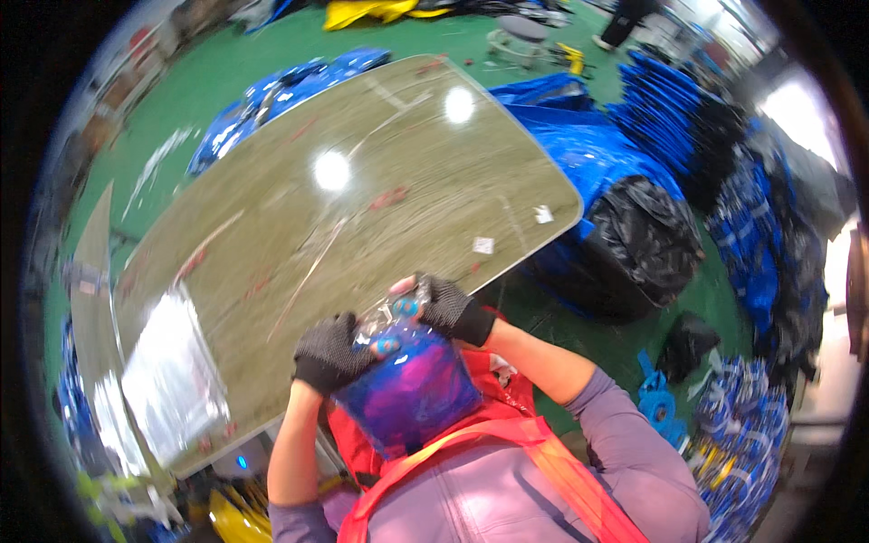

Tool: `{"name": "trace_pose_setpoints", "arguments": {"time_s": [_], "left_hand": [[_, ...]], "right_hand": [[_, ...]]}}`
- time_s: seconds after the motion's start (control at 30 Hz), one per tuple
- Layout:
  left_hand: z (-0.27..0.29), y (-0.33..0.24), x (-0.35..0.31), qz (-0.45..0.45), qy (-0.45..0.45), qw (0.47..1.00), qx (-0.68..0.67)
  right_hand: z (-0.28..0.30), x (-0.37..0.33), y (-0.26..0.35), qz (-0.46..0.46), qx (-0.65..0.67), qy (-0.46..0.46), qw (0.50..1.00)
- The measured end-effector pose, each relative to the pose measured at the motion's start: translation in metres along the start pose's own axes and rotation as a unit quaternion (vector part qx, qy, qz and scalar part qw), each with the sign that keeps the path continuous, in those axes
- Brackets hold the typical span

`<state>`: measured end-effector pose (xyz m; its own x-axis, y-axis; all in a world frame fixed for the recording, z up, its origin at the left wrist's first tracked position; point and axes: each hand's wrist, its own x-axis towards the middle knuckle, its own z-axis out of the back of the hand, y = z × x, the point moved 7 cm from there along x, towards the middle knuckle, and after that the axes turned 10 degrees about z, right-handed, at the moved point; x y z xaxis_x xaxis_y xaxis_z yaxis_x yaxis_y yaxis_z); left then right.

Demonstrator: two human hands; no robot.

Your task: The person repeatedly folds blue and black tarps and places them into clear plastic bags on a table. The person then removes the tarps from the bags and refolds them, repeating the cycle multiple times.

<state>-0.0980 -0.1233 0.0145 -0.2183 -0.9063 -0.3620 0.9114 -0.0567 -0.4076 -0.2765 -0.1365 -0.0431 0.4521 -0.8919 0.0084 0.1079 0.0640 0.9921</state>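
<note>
A glossy, wood-patterned table (434,163) with rounded corners stood on a green floor (213,86). Two white light reflections (332,169) lay on its top. Beyond its far end stood a round, grey-seated stool (521,29); at right, a bright white glare (801,110) showed beyond piled blue and black material (659,109).

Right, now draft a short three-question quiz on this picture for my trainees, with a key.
1. True or false: the left hand and the right hand both hold the blue-and-purple packet.

2. Which lies toward the left end of the table?
A) a hammer
B) shiny plastic
C) a pair of scissors

3. Fill in the missing colour: the floor is ____.

Key: 1 true; 2 B; 3 green.
</note>
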Motion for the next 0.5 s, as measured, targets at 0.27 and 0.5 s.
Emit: {"name": "trace_pose_setpoints", "arguments": {"time_s": [0.27,0.5], "left_hand": [[-0.016,0.007,0.001,-0.092,-0.046,0.990,0.092],[-0.003,-0.001,-0.009,-0.023,-0.101,0.989,0.108]], "right_hand": [[-0.013,-0.075,0.172,0.298,-0.360,-0.141,0.873],[-0.058,-0.056,0.218,0.390,-0.275,-0.062,0.877]]}}
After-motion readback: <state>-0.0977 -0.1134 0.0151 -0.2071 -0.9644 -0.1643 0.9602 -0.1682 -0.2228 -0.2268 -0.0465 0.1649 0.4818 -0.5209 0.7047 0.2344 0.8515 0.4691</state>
